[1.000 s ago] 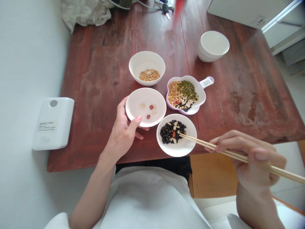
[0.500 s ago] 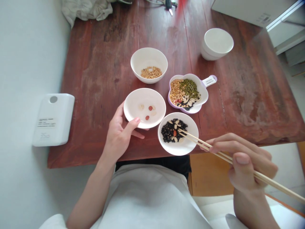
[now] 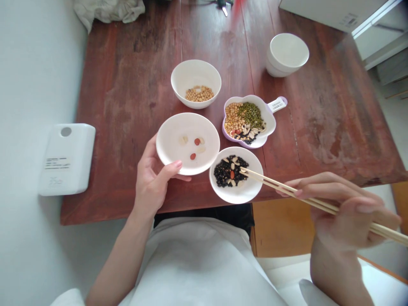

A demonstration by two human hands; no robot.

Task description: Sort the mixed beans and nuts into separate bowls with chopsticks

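Note:
My left hand (image 3: 153,180) grips a small white dish (image 3: 172,127) by its near left rim, thumb over the edge. In it lie two red peanuts (image 3: 197,141) and several pale seeds (image 3: 183,139). My right hand (image 3: 347,208) is closed around a pair of wooden chopsticks (image 3: 287,189). Their tips are at the right side of the black beans (image 3: 228,172) in a second white dish (image 3: 247,194); a pale piece seems to be at the tips. Among the black beans are pale seeds and one red peanut (image 3: 232,174).
A flower-shaped dish with a handle (image 3: 269,123) holds soybeans, green beans, black beans and pale seeds. Behind the held dish stands a white bowl (image 3: 178,83) of soybeans. Stacked white bowls (image 3: 287,55) stand far right; a white device (image 3: 68,159) is at the left.
My left hand has raised the white dish a little, leftward and toward me. My right hand has shifted rightward and turned, and the chopstick tips have drawn closer together.

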